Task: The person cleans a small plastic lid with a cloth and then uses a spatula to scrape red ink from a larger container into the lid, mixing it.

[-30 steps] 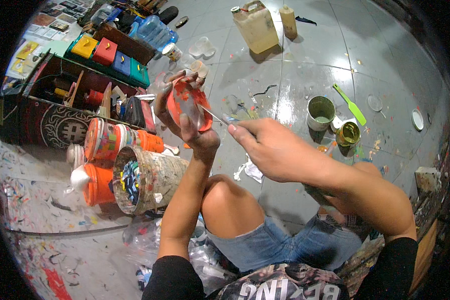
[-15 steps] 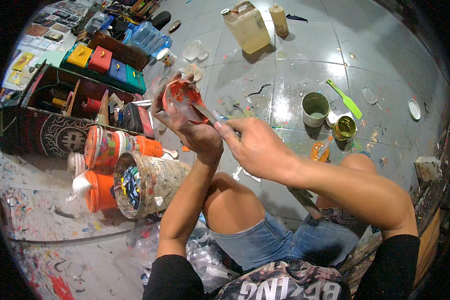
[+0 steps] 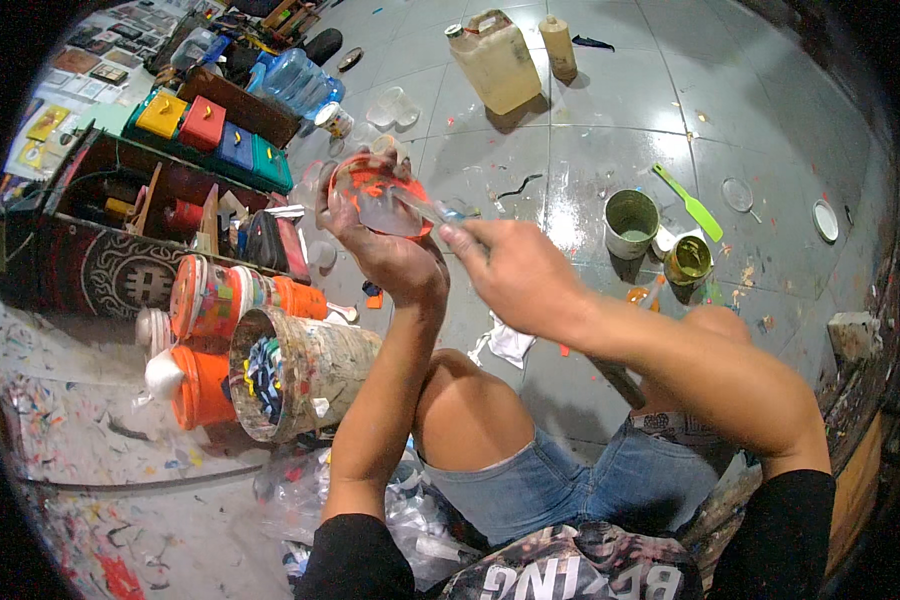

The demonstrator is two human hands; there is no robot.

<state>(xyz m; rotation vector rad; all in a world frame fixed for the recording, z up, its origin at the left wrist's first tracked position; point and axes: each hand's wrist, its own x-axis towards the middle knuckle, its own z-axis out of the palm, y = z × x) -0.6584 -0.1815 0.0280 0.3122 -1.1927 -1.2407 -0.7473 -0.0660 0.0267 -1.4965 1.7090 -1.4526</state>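
In my left hand (image 3: 390, 262) I hold up a clear plastic cup (image 3: 383, 212), tilted, its inside smeared with red-orange paint. My fingers wrap round its outside, with fingertips showing above the far rim. My right hand (image 3: 518, 272) is closed round the handle of a scraper (image 3: 417, 204), thumb along the top. The scraper's flat metal blade reaches into the cup and lies along its wall. My fist hides most of the handle.
An open paint-stained bucket (image 3: 305, 375) lies tipped beside orange tubs (image 3: 205, 385) at left. Two open paint cans (image 3: 631, 222), (image 3: 688, 258) and a green spatula (image 3: 686, 202) are at right. A jerrycan (image 3: 500, 68) stands ahead. White cloth (image 3: 510, 342) lies beyond my knees.
The cup has turned in my left hand, so more of its paint-smeared inside shows. My right hand and the scraper have shifted slightly upward.
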